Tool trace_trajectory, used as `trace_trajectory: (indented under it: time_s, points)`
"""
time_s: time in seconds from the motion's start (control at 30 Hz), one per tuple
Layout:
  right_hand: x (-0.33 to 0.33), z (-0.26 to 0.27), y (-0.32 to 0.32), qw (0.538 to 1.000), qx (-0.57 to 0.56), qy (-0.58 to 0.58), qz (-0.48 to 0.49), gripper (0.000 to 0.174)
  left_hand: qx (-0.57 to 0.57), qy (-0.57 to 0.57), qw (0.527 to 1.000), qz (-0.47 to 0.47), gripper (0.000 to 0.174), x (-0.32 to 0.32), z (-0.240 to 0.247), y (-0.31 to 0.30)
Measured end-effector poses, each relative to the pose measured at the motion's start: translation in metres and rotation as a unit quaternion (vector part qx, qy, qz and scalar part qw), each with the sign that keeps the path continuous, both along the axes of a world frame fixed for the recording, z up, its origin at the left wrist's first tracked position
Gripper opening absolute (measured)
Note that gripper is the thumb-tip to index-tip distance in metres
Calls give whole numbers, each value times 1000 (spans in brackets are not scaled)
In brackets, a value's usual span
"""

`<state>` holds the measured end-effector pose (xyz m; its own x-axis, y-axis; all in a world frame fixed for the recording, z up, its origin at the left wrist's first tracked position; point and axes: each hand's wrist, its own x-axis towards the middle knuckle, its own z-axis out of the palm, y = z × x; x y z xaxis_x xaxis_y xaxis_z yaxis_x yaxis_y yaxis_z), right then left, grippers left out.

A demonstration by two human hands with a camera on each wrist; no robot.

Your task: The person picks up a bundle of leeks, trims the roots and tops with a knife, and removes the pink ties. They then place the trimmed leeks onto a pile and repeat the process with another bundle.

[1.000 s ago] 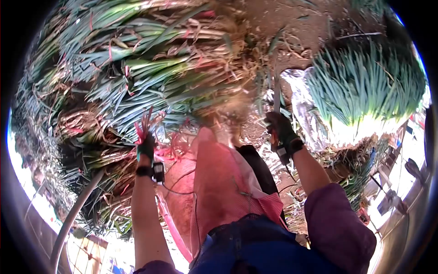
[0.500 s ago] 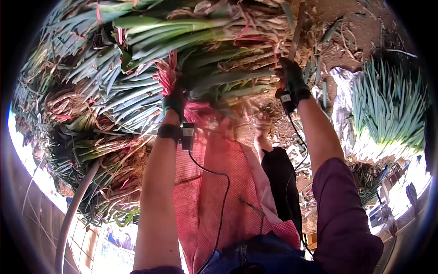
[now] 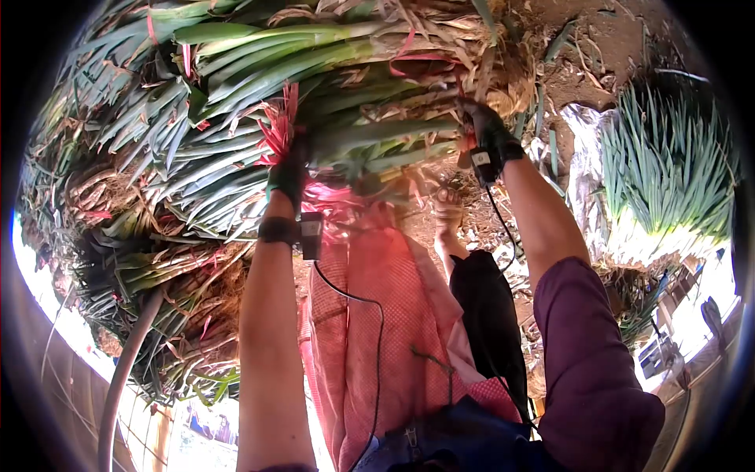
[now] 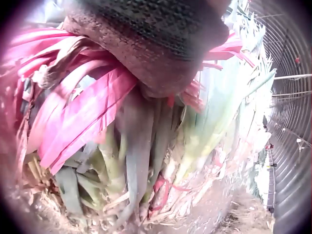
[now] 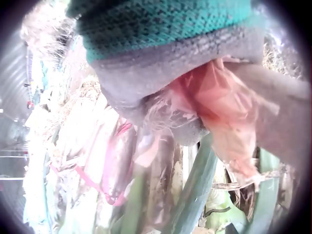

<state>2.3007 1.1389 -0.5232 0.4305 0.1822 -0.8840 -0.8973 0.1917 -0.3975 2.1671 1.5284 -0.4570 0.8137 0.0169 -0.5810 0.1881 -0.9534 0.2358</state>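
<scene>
The gloved left hand (image 3: 289, 169) grips a bunch of red-pink plastic strips (image 3: 277, 130); in the left wrist view its fingers curl over the strips (image 4: 90, 114), just above the leaves. The gloved right hand (image 3: 489, 134) is at the root end of a green onion bundle (image 3: 314, 51), beside a red tie. In the right wrist view it curls round something wrapped in orange-pink plastic (image 5: 219, 97), apparently a tool's handle; the blade cannot be made out now. Green stalks (image 5: 195, 185) lie below that hand.
Piled onion bundles (image 3: 149, 118) fill the left side. An upright bunch (image 3: 664, 173) stands at the right beside silvery sheeting (image 3: 586, 165). A pink woven cloth (image 3: 377, 315) covers the lap; a bare foot (image 3: 447, 212) is on the soil, and a curved pole (image 3: 130, 358) is lower left.
Both hands have moved up over the onion bundles since the first frame, then slightly left in the last half second. The long blade seen above the right hand earlier is no longer distinct.
</scene>
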Motion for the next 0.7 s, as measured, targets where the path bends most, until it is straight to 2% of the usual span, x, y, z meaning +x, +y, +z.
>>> trace_trajectory:
  time_s: [0.03,0.07,0.13,0.17,0.23,0.3,0.33,0.37,0.4,0.47,0.5,0.53,0.57,0.6,0.63,0.67,0.7]
  points:
    - [-10,19,-2,1000,6,8,6,9,-7,-80,995,-51,52,-11,-17,16]
    - [-23,41,-5,1000,13,15,11,11,-35,-67,996,-55,54,-5,7,15]
    - [-46,99,-4,999,45,21,6,12,37,178,983,-31,56,10,42,14]
    - [-55,126,-8,999,27,30,23,12,34,182,983,-12,56,4,52,18]
    - [-77,170,-18,998,22,41,29,13,-26,117,991,63,55,-19,80,25]
    - [-100,216,-27,997,36,48,46,15,-128,84,970,189,54,-45,116,31]
    - [-109,249,-32,995,37,52,72,16,-197,75,939,273,54,-62,139,31]
    - [-117,288,-37,992,-7,49,114,15,-272,70,887,367,54,-78,169,27]
    - [-138,304,-52,994,7,63,84,16,-335,65,835,431,53,-93,196,21]
    - [-147,394,-65,991,-26,37,128,18,-462,45,711,529,53,-113,260,-3]
    - [-161,424,-71,998,-49,45,14,19,-510,35,662,548,53,-119,289,-17]
    - [-186,417,-84,997,-77,8,-9,17,-538,25,643,545,52,-124,316,-31]
    - [-210,410,-97,994,-105,-30,-31,16,-554,15,646,526,52,-129,336,-43]
    - [-213,424,-99,988,-69,21,-138,15,-464,9,791,399,48,-134,339,-46]
    - [-215,424,-106,993,-85,-51,-69,14,-346,-16,900,264,43,-138,341,-49]
    - [-222,422,-112,988,-103,-117,0,13,-290,-9,948,133,44,-151,346,-49]
    - [-232,431,-105,988,-89,-129,0,13,-232,-22,972,2,45,-164,351,-49]
